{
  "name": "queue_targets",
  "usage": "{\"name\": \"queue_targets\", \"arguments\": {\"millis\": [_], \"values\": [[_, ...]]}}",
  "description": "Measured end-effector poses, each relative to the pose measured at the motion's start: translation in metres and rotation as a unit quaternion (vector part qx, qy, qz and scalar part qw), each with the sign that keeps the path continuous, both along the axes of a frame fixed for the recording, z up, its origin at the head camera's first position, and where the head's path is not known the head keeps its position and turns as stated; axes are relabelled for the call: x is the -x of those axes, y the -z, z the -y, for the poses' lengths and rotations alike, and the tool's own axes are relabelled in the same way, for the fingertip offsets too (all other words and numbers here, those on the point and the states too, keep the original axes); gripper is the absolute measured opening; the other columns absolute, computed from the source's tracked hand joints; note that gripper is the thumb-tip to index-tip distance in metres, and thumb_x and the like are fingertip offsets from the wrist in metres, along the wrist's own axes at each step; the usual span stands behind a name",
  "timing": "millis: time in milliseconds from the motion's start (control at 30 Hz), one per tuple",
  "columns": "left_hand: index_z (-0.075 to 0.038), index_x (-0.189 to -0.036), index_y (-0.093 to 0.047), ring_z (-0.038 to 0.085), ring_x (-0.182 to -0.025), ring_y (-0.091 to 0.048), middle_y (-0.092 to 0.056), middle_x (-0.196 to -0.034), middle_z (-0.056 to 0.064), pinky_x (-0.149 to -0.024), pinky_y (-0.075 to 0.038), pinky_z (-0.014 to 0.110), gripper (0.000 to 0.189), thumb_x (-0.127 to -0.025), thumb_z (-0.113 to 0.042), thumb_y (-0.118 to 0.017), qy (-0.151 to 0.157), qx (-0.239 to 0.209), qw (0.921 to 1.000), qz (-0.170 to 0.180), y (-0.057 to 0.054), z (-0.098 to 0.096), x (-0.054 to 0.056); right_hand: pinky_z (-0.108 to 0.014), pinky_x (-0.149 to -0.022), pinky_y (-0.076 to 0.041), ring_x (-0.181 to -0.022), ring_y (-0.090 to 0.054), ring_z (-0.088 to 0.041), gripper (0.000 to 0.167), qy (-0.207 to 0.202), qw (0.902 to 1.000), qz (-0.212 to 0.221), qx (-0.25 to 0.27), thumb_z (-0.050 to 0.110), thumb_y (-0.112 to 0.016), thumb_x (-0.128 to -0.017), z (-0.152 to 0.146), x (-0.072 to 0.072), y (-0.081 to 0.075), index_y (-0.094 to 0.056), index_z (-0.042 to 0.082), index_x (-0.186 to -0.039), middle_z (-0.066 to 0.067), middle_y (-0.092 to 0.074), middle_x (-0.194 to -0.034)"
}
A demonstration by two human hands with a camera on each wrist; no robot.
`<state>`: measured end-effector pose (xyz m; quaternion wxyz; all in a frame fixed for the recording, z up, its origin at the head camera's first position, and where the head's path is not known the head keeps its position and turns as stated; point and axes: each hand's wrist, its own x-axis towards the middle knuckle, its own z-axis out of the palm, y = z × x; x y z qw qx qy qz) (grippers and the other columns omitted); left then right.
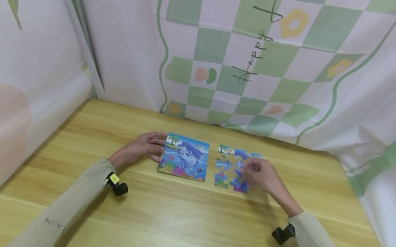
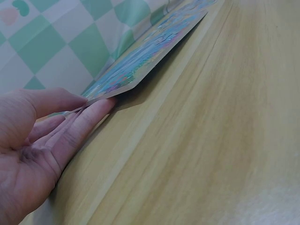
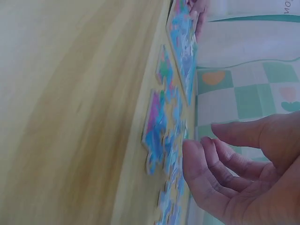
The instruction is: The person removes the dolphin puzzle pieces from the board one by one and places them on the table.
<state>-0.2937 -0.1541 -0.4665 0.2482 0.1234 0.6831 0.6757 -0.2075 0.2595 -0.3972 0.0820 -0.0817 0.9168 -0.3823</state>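
My left hand point(image 1: 144, 145) pinches the left edge of a square dolphin picture card point(image 1: 186, 157), thumb on top and fingers beneath. In the left wrist view the card point(image 2: 140, 61) slants up from the wooden table, with a shadow under its near edge. To its right lie jigsaw puzzle pieces point(image 1: 221, 180) with matching dolphin and sea print, grouped in rough rows with gaps. Over their right side hovers my right hand point(image 1: 260, 174), fingers loosely bent. The right wrist view shows bare space between its thumb and fingertips, close above the pieces point(image 3: 157, 126). It hides some pieces in the head view.
The wooden table point(image 1: 184, 226) reaches toward me in front of both hands. A checkered green-and-white curtain point(image 1: 226, 48) hangs along its back edge, and white printed cloth point(image 1: 13, 74) closes the left side. Dark wrist cameras point(image 1: 283, 233) sit on both sleeves.
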Motion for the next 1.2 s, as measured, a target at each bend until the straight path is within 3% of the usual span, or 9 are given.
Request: {"name": "queue_targets", "arguments": {"millis": [400,600,767,933,1033,1200], "values": [[-0.001,-0.16,-0.032,0.029,-0.115,-0.066,-0.043,-0.155,0.03,-0.089,-0.067,0.039,0.069,-0.099,0.003,-0.064,0.001,-0.004,1.0,0.0,0.003,-0.004,0.001,-0.036,-0.064,-0.064,-0.079,-0.069,-0.03,0.019,-0.058,0.9968,-0.004,0.054,0.005,-0.062,-0.102,0.024,0.017,-0.002,-0.066,-0.009,-0.114,-0.025,-0.068,-0.105],[0.0,-0.16,-0.031,0.029,-0.114,-0.066,-0.043,-0.155,0.031,-0.086,-0.068,0.038,0.07,-0.098,0.004,-0.063,-0.004,0.005,1.0,-0.003,0.002,-0.003,-0.001,-0.041,-0.08,-0.067,-0.104,-0.069,-0.039,0.026,-0.06,0.997,-0.008,0.049,0.013,-0.063,-0.104,0.047,0.028,-0.002,-0.061,-0.007,-0.121,-0.024,-0.067,-0.117],[0.0,-0.161,-0.03,0.028,-0.113,-0.067,-0.042,-0.156,0.031,-0.087,-0.067,0.038,0.07,-0.099,0.003,-0.063,-0.004,0.003,1.0,-0.003,0.003,0.0,-0.002,-0.044,-0.089,-0.066,-0.115,-0.065,-0.042,0.033,-0.047,0.9948,0.024,0.087,0.011,-0.063,-0.104,0.068,0.032,-0.001,-0.055,-0.01,-0.128,-0.026,-0.062,-0.125],[0.001,-0.16,-0.031,0.026,-0.11,-0.068,-0.042,-0.156,0.031,-0.088,-0.067,0.038,0.07,-0.099,0.003,-0.063,-0.005,0.003,1.0,-0.001,0.004,0.001,-0.003,-0.046,-0.09,-0.066,-0.115,-0.064,-0.041,0.034,-0.093,0.9858,0.069,0.121,0.006,-0.062,-0.103,0.085,0.03,0.001,-0.052,-0.011,-0.13,-0.029,-0.058,-0.127],[0.001,-0.16,-0.031,0.025,-0.108,-0.068,-0.042,-0.156,0.031,-0.088,-0.067,0.038,0.069,-0.099,0.003,-0.063,-0.007,0.0,1.0,-0.003,0.003,0.001,-0.003,-0.046,-0.093,-0.064,-0.116,-0.064,-0.041,0.036,-0.119,0.9823,0.084,0.117,0.004,-0.063,-0.101,0.096,0.028,0.002,-0.05,-0.011,-0.132,-0.031,-0.056,-0.131],[0.002,-0.159,-0.032,0.027,-0.112,-0.068,-0.041,-0.157,0.031,-0.089,-0.067,0.039,0.068,-0.099,0.0,-0.063,-0.003,-0.001,0.9999,-0.014,0.003,0.002,-0.002,-0.044,-0.095,-0.063,-0.113,-0.065,-0.035,0.046,-0.121,0.9867,0.081,0.071,0.004,-0.071,-0.096,0.108,0.03,0.007,-0.052,-0.007,-0.136,-0.028,-0.056,-0.138]]}}
